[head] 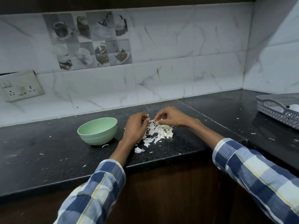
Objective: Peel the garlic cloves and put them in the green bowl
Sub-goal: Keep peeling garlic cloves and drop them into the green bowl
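Your left hand (pixel 135 126) and right hand (pixel 168 118) meet over the pile of skins (pixel 159 132), which lies near the middle of the counter (pixel 48 152), set back from its front edge. The fingers of both hands are curled, tips drawn together. The right thumb and forefinger pinch a white scrap at the top of the pile; it may be skin on a clove, but that is too small to tell. What the left fingertips hold is hidden behind the knuckles, so I cannot say whether a clove sits there.

The bowl (pixel 97 130) stands just to the left of your left hand, on the side away from the pile. I judge the left hand the better one for the drop: it is much nearer the rim, and the right would have to cross over it.
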`<state>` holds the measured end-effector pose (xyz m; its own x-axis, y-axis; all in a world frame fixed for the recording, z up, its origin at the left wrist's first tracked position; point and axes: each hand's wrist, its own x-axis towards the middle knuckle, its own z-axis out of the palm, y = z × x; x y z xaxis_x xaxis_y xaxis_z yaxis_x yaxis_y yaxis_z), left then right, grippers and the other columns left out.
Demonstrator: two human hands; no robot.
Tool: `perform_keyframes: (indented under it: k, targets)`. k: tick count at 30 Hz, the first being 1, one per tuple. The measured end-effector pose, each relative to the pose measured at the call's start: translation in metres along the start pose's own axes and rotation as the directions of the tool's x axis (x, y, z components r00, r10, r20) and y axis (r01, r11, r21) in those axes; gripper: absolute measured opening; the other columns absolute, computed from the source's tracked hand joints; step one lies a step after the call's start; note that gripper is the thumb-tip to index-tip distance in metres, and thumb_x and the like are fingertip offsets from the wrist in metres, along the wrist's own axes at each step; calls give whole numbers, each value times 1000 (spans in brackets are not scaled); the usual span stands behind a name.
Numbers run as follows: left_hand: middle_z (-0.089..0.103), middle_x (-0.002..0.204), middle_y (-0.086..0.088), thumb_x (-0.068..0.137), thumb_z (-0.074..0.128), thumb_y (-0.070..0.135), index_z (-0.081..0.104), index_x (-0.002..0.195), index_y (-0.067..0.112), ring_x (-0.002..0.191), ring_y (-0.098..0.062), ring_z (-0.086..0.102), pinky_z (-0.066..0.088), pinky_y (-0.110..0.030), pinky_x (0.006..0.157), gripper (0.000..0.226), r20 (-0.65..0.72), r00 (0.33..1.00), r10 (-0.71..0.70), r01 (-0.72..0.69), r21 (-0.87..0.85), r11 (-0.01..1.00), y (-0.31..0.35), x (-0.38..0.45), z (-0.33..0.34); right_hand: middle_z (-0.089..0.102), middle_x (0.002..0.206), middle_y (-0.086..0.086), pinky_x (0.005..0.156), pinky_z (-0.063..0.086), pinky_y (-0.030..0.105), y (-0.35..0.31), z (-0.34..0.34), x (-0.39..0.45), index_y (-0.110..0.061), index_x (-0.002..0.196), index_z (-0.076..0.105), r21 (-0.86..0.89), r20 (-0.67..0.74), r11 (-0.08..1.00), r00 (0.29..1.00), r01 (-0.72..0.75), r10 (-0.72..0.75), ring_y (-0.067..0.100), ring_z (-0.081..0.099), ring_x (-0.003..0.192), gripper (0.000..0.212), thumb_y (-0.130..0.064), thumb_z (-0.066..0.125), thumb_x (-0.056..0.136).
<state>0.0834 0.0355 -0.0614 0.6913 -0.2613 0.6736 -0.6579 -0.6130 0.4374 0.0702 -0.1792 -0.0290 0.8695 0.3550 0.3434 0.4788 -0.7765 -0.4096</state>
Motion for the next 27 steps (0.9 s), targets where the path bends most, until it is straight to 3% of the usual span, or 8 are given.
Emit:
perform_keyframes:
  k: [4,7,14,18,20,22,25,27]
  targets:
    - [68,90,6,104,61,28,72,101,17,82,-13,63,56,-43,77,16,-4,1000,7,-7,22,1000,-9,1,2,72,107,-9,76,42,18,4,10,7,-18,110,78,-1,135,1000,991,0,0,2,63,94,23,-26,81,89]
    - [65,95,6,104,62,30,72,102,17,82,-10,62,57,-44,80,16,29,999,18,-19,41,999,-10,0,2,74,106,-5,75,45,19,4,11,12,-13,109,77,-3,156,1000,988,5,-5,5,65,88,20,-17,79,90]
    - [61,96,15,101,67,34,68,100,27,81,1,61,59,-37,79,8,77,995,64,-64,-12,998,-8,-2,4,77,101,4,85,58,33,14,4,5,-9,112,74,315,-53,949,997,-31,51,23,73,92,22,-14,78,91]
    - [63,98,15,99,70,35,67,99,27,82,2,61,57,-32,78,9,100,992,74,-73,-10,997,-7,-3,4,78,97,5,68,53,19,15,2,2,-8,114,74,385,-107,922,990,-40,88,15,73,82,21,-20,73,96]
    - [63,98,14,99,70,35,68,99,25,83,1,60,56,-34,79,10,122,989,86,-89,19,996,-6,-4,5,78,93,6,63,49,18,14,2,1,-8,111,75,349,-124,937,989,-36,84,14,70,76,22,-26,70,99]
    - [64,97,11,99,70,35,71,101,22,83,-4,60,55,-36,79,13,142,984,108,-114,36,993,-5,-5,5,78,94,3,70,52,21,11,2,0,-10,108,77,249,-116,968,992,-15,46,14,69,79,21,-27,70,98]
    - [63,99,8,99,69,33,75,106,19,85,-10,61,54,-39,79,17,194,974,115,-128,57,990,-4,-5,8,76,105,-5,85,54,26,7,0,-2,-14,110,78,75,-72,997,997,0,5,10,69,94,17,-15,75,93]
    - [63,103,7,100,68,32,77,109,21,89,-12,61,54,-39,83,17,248,963,103,-126,79,989,-4,-4,10,76,105,-7,83,54,26,5,-4,-3,-18,109,78,21,-53,1000,999,4,-2,8,67,94,18,-12,76,92]
